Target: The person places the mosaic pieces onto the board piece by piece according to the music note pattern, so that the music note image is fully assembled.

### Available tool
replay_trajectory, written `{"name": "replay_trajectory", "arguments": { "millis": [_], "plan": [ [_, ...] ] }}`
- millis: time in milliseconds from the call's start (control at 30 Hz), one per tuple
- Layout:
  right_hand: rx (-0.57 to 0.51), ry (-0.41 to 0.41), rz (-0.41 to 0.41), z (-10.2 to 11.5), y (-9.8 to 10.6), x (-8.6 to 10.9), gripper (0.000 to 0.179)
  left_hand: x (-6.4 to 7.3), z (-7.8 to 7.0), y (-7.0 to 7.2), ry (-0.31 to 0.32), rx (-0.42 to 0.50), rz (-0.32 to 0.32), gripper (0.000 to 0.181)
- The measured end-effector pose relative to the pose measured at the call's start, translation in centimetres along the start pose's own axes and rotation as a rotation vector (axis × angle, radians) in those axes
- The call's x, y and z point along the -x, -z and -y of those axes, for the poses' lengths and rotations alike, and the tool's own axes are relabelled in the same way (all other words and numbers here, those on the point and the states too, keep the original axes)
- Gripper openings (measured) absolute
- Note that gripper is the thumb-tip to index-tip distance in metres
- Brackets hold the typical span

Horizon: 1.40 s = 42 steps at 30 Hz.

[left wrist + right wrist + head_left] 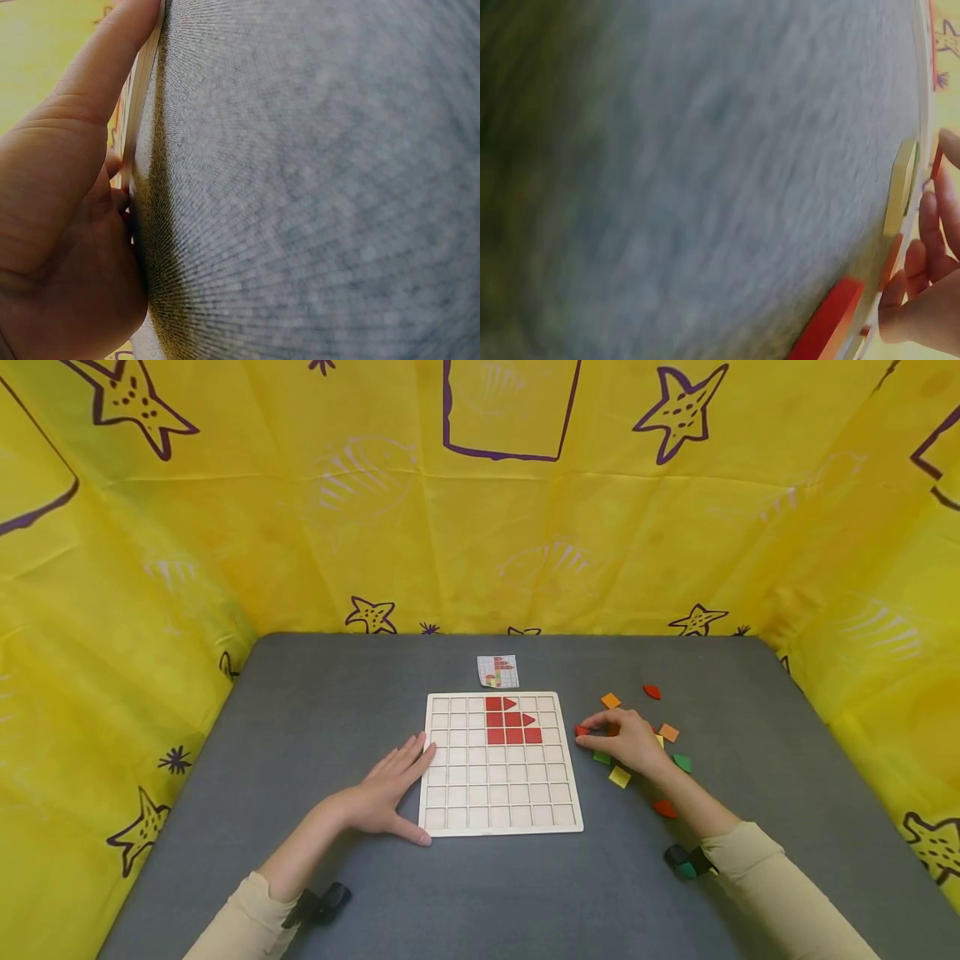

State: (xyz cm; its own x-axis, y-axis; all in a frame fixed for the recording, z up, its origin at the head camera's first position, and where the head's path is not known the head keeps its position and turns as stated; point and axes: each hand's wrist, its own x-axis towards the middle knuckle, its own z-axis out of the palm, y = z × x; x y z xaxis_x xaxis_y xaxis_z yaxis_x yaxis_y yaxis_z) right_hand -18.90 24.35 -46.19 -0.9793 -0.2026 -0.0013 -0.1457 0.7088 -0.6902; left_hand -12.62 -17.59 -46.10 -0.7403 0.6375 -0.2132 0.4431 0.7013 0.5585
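A white wooden grid board lies on the grey table, with red square and triangle tiles set in its upper middle cells. My left hand rests with spread, straight fingers against the board's left edge, its thumb at the lower left corner. Right of the board, my right hand pinches a red tile between thumb and fingertips; that red tile also shows in the right wrist view. Beneath and around this hand lie loose tiles, including a yellow one and a green one, partly hidden.
A small printed pattern card lies behind the board. More loose tiles are scattered to the right: an orange square, a red curved piece, a green piece. Yellow patterned cloth hangs around the table.
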Motion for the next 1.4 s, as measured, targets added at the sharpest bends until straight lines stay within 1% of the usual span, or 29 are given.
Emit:
{"name": "replay_trajectory", "arguments": {
  "millis": [167, 333, 433, 600, 733, 1000, 1133, 1200, 1300, 1400],
  "plan": [
    [-0.061, 0.021, 0.008, 1.0, -0.6, -0.2, 0.031, 0.0, -0.1, 0.0, 0.009, 0.002, 0.002, 0.127],
    [-0.072, 0.04, 0.018, 2.2, -1.5, -0.5, 0.03, 0.0, -0.2, 0.0, 0.018, 0.004, 0.004, 0.127],
    [-0.034, 0.066, 0.03, 2.8, -2.1, -0.7, 0.029, 0.0, -0.3, 0.1, 0.019, 0.006, 0.005, 0.127],
    [0.065, 0.098, 0.027, 3.5, -2.8, -1.1, 0.027, 0.0, -0.3, 0.1, 0.016, 0.006, 0.009, 0.126],
    [0.091, 0.106, 0.013, 3.9, -3.0, -1.1, 0.027, 0.1, -0.3, 0.2, 0.015, 0.006, 0.007, 0.126],
    [0.101, 0.135, 0.011, 3.6, -2.9, -0.9, 0.019, 0.1, -0.2, 0.1, 0.014, -0.001, 0.004, 0.126],
    [0.102, 0.136, 0.014, 3.5, -3.0, -0.9, 0.018, 0.1, -0.2, 0.1, 0.014, -0.001, 0.002, 0.126],
    [0.086, 0.133, 0.018, 3.4, -2.9, -1.0, 0.018, 0.1, -0.2, 0.1, 0.013, 0.001, 0.002, 0.126],
    [0.046, 0.122, 0.008, 2.9, -2.2, -1.1, 0.019, 0.0, -0.2, 0.1, 0.012, 0.004, 0.002, 0.126],
    [-0.001, 0.096, -0.018, 2.0, -0.8, -0.9, 0.02, 0.0, -0.1, 0.0, 0.01, 0.005, 0.002, 0.126]
  ]
}}
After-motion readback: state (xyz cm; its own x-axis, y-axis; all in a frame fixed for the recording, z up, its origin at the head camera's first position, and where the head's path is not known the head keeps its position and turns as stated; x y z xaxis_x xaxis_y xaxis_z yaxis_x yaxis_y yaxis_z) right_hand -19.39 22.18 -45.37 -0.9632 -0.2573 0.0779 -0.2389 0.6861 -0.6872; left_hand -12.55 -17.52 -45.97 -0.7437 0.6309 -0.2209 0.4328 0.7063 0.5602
